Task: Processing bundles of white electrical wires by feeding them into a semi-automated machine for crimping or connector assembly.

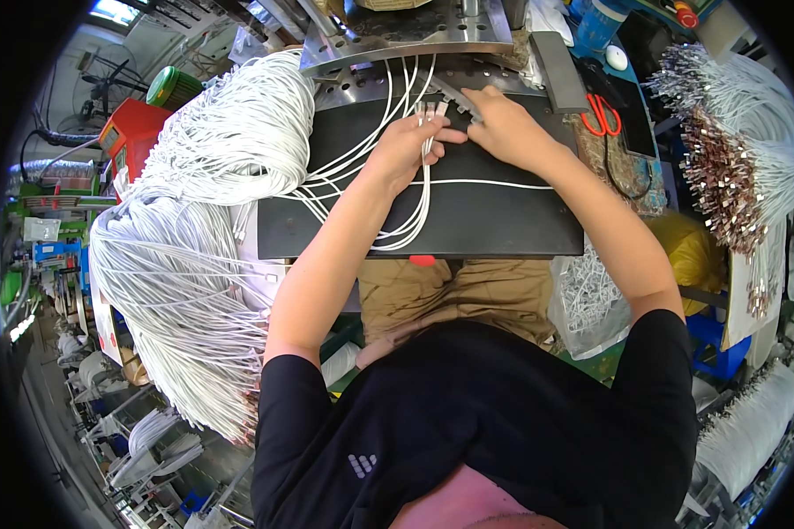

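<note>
My left hand (400,152) is closed on several white cables (425,198), whose small connector ends stick up past the fingertips. The cables loop down over a black work board (512,220) and back up toward a metal press plate (406,55). Just right of these ends, my right hand (505,130) is closed, its fingers on a narrow grey metal bar (454,93) with notches. Part of the bar is hidden by the fingers. One single white cable (494,183) crosses the board below both hands.
Large bundles of white cable (229,132) are heaped on the left. Red-handled scissors (602,115) lie on the right beside a grey block (556,70). A clear bag (588,304) of small white pieces sits by my right thigh. More cables (732,150) hang far right.
</note>
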### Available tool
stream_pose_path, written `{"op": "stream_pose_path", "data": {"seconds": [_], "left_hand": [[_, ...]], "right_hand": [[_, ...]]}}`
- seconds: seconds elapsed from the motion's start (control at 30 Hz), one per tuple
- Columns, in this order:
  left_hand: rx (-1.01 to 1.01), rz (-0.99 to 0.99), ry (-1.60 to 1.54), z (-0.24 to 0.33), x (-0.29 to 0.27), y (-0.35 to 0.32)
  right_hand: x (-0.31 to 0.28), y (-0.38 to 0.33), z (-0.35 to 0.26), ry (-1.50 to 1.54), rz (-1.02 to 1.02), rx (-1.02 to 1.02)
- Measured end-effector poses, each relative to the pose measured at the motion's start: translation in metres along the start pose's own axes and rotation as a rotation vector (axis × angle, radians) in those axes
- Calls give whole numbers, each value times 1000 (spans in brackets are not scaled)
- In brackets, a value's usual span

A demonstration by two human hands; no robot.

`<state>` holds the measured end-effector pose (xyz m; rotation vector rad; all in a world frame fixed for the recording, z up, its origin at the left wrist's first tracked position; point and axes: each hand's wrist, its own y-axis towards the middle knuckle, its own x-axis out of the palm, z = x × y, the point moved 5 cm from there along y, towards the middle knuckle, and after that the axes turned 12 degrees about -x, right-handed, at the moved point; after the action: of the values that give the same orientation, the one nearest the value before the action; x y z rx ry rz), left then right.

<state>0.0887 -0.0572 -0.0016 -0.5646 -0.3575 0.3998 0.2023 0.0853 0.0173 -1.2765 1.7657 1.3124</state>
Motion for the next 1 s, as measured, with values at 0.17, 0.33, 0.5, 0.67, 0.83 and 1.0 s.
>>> {"op": "stream_pose_path", "data": {"seconds": [0.17, 0.33, 0.5, 0.67, 0.83, 1.0], "left_hand": [[-23, 16, 154, -5, 11, 2], [-72, 36, 237, -5, 18, 9], [-39, 1, 161, -3, 21, 8], [-58, 80, 220, 2, 6, 4], [-116, 9, 328, 2, 7, 8], [-104, -26, 272, 1, 15, 11]], "right_hand": [[3, -21, 21, 1059, 176, 712], [18, -23, 20, 881, 268, 544], [13, -18, 10, 536, 234, 338], [5, -22, 28, 860, 158, 511], [13, -22, 32, 824, 120, 393], [16, -20, 27, 677, 71, 315]]}}
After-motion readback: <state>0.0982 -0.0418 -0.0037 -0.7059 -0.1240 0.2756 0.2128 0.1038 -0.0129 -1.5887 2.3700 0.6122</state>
